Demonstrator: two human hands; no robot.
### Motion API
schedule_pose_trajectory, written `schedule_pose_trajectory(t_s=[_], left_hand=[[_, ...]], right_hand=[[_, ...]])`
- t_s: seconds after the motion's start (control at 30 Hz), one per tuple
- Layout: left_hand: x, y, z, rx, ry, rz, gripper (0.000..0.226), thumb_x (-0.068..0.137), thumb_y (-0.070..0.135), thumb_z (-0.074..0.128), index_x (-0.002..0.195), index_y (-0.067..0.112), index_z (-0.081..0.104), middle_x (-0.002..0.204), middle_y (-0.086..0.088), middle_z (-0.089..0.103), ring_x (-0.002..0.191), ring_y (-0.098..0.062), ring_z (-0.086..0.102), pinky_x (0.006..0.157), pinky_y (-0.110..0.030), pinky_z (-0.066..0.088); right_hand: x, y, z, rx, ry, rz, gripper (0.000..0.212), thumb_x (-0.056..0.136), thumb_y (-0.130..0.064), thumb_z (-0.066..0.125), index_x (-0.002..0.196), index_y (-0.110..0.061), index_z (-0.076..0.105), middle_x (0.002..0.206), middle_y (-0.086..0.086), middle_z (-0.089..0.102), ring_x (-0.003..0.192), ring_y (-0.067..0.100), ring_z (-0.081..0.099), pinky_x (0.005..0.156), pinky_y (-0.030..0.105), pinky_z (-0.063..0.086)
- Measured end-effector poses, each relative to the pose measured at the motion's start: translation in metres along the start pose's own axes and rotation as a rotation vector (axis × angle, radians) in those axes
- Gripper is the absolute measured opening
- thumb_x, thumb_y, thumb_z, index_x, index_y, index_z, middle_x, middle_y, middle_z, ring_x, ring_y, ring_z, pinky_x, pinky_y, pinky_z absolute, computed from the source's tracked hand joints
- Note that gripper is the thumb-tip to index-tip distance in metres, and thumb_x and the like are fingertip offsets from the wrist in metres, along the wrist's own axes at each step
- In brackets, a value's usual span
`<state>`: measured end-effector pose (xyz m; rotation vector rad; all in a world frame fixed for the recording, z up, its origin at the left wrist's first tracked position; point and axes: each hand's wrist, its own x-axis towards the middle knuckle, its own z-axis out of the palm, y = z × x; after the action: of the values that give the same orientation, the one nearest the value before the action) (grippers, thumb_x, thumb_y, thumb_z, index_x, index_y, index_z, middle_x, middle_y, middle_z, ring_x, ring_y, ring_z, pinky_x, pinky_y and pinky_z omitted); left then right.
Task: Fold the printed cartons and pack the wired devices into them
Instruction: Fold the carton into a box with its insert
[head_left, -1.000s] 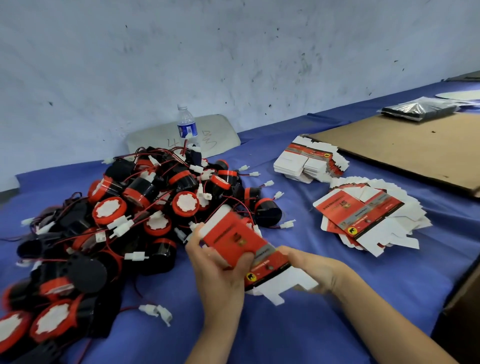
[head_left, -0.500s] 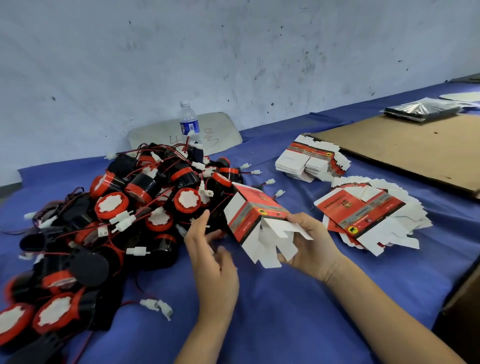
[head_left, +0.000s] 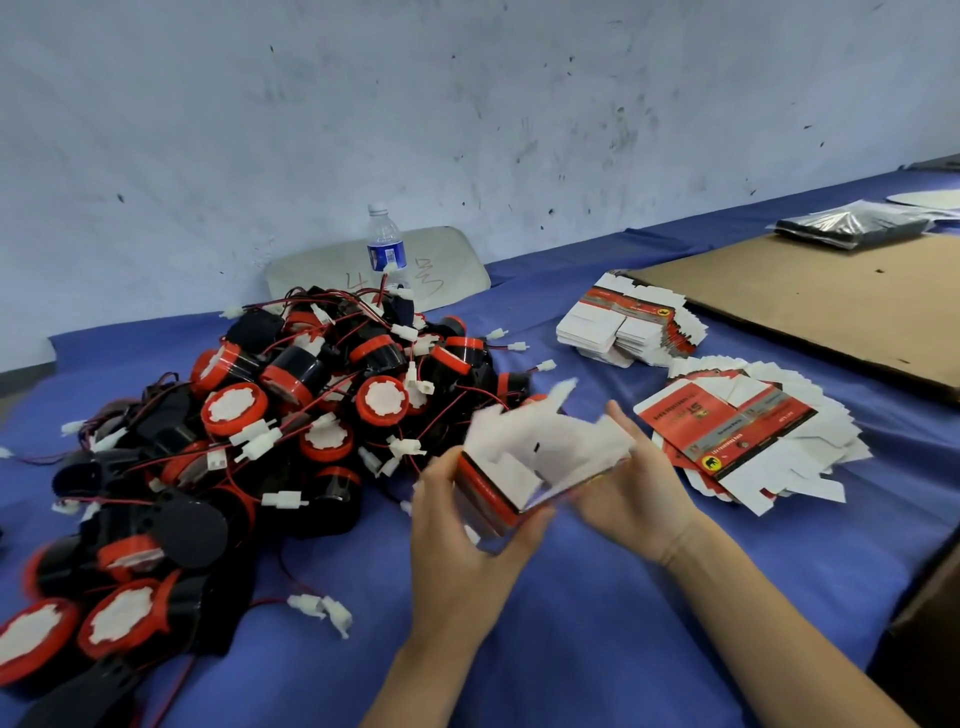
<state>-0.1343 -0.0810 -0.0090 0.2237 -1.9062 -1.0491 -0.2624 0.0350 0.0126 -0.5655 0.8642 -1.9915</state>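
Observation:
A red printed carton (head_left: 524, 467), opened into a box shape with its white flaps up and blurred, is held over the blue table between both hands. My left hand (head_left: 462, 530) grips its near left corner, and my right hand (head_left: 636, 488) holds its right side. A big heap of black-and-red wired devices (head_left: 270, 426) with white connectors lies to the left. Flat printed cartons lie fanned in a pile (head_left: 743, 436) to the right, with a second stack (head_left: 631, 327) behind it.
A water bottle (head_left: 385, 249) stands by the wall behind the heap. A brown cardboard sheet (head_left: 831, 296) covers the table's right rear, with a black plastic-wrapped packet (head_left: 852, 226) on it. A loose white connector (head_left: 322, 608) lies on the blue cloth (head_left: 597, 623).
The carton went from flat to opened up, then turned so its open white flaps face up. My left hand, briefly off it, has taken hold of its left corner again.

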Motion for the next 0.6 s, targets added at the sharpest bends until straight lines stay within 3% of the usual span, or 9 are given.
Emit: schedule_pose_trajectory(t_s=[0.07,0.27,0.37,0.47,0.6], left_hand=[[-0.0028,0.002,-0.0004,-0.144,-0.016,-0.089,0.067,0.063,0.056,0.075,0.121,0.056,0.042,0.117,0.022,0.062,0.108,-0.003,0.062,0.078,-0.02,0.054],[-0.0035,0.0053,0.0029,-0.302,-0.111,-0.21,0.081,0.069,0.054,0.072,0.137,0.062,0.028,0.116,0.024,0.063,0.104,-0.002,0.065,0.071,-0.015,0.053],[-0.0025,0.0048,0.0036,-0.344,-0.161,-0.274,0.082,0.069,0.053,0.07,0.134,0.07,0.022,0.118,0.027,0.061,0.105,-0.005,0.065,0.081,-0.03,0.057],[-0.0019,0.0029,0.0037,-0.348,-0.199,-0.295,0.085,0.071,0.051,0.071,0.138,0.065,0.022,0.12,0.026,0.061,0.109,-0.007,0.064,0.087,-0.043,0.056],[-0.0011,0.0005,0.0043,-0.377,-0.19,-0.293,0.076,0.072,0.043,0.076,0.134,0.055,0.035,0.122,0.016,0.062,0.112,-0.011,0.063,0.086,-0.045,0.057]], right_hand=[[-0.002,-0.0008,0.0018,-0.06,-0.059,-0.034,0.072,0.064,-0.065,0.075,0.115,-0.014,0.071,0.121,0.009,0.067,0.112,0.024,0.063,0.091,0.035,0.052],[-0.005,0.0032,0.0077,-0.311,-0.062,-0.073,0.093,0.055,-0.065,0.083,0.128,-0.017,0.051,0.114,0.005,0.07,0.102,0.021,0.068,0.079,0.032,0.055],[-0.0032,0.0064,0.0067,-0.334,-0.02,-0.098,0.086,0.054,-0.054,0.088,0.127,-0.027,0.052,0.114,0.004,0.07,0.099,0.022,0.069,0.075,0.031,0.056],[-0.0014,0.0076,0.0043,-0.329,-0.001,-0.143,0.069,0.056,-0.053,0.087,0.118,-0.039,0.061,0.114,0.001,0.07,0.1,0.023,0.069,0.074,0.032,0.056],[0.0,0.0079,0.0008,-0.328,0.01,-0.162,0.061,0.061,-0.052,0.085,0.115,-0.031,0.063,0.111,0.007,0.069,0.097,0.025,0.069,0.073,0.033,0.056]])
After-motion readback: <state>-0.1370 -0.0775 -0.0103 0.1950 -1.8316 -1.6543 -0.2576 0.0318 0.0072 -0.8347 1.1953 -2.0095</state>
